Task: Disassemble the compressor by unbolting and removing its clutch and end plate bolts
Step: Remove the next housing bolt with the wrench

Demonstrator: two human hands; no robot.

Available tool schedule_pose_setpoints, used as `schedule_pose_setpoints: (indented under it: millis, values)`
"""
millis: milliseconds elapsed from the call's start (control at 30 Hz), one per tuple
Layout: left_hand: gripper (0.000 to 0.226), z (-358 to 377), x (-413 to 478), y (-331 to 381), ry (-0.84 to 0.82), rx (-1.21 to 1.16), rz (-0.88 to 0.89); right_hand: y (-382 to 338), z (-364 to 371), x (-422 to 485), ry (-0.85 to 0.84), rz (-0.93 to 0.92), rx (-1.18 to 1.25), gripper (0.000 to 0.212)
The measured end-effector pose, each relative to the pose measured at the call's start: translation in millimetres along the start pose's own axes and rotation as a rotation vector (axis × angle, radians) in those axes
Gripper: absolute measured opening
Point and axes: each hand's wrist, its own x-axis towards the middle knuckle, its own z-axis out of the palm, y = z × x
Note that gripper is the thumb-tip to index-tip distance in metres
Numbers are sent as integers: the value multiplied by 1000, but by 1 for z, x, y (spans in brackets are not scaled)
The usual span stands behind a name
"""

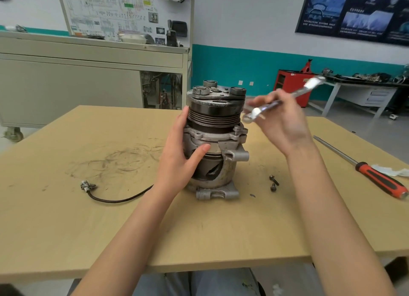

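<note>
At the near edge, two bare forearms reach out over the tan worktop (66, 218). To the left lies a dark cable (115, 200) ending in a small connector (87, 186); it runs toward the compressor's base behind the left wrist. To the right, two small dark bolts (274, 183) lie loose on the worktop, just beside the base. The compressor (218, 140) stands upright on its end near the middle of the worktop, with the grooved pulley (213, 116) and clutch plate (219, 92) on top. The left hand (183, 160) braces its left side, fingers straight against the pulley and thumb laid flat across the housing. The right hand (281, 123) is raised just right of the pulley, fingers curled round a motion-blurred wrench (257, 112), clear of the compressor. Farther right lies a screwdriver (376, 178) with a red-and-black handle. Beyond stand a grey cabinet (77, 79), a red tool cart (290, 83) and a dark wall poster (358, 12).
</note>
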Motion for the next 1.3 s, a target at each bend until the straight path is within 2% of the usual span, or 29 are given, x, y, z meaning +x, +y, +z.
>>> schedule_pose_setpoints:
  millis: [67,100,133,200,267,367,433,500,600,667,733,800,900,933,1000,1100,1200,1233,1300]
  values:
    - [72,0,0,1,2,-3,-3,-16,-1,-7,78,-102,167,41]
    - [72,1,0,1,4,0,-1,-22,0,-11,123,-145,100,36]
    - [72,1,-1,1,5,-1,-1,-25,2,-16,173,-180,-77,32]
    - [71,1,0,2,5,-5,-5,-21,10,-28,254,-235,-622,25]
    - [71,0,0,2,13,6,10,-5,22,-40,229,-295,-1087,15]
    - [71,1,-1,1,9,-5,19,15,41,-51,114,-368,-1550,25]
    - [72,1,-1,1,7,-13,6,18,47,-52,143,-335,-1700,30]
    - [73,1,-1,0,8,-14,2,14,50,-51,148,-331,-1648,23]
    - [73,1,0,0,11,11,14,-5,57,-46,219,-416,-1294,7]
    - [73,0,0,0,9,12,1,-27,50,-38,327,-450,-1072,13]
    - [73,0,0,0,12,13,-3,-42,31,-33,393,-387,-1102,17]
    - [71,0,0,1,12,6,2,-43,-2,-31,392,-135,-1272,22]
    - [71,1,-1,2,9,0,4,-17,-58,-40,312,488,-1480,29]
    - [71,0,-1,2,9,2,1,-6,-75,-44,288,638,-1545,30]
    - [72,0,0,2,0,-4,-12,13,-101,-51,263,763,-1635,33]
    - [77,-1,1,7,-22,-35,-35,30,-118,-53,310,711,-1601,38]
    - [93,-8,2,7,-32,-34,-35,29,-117,-49,319,703,-1672,41]
    - [98,-11,5,7,-41,-39,-60,26,-114,-49,332,668,-1701,42]
    - [101,-20,16,11,-62,-85,-157,20,-99,-50,403,461,-1612,43]
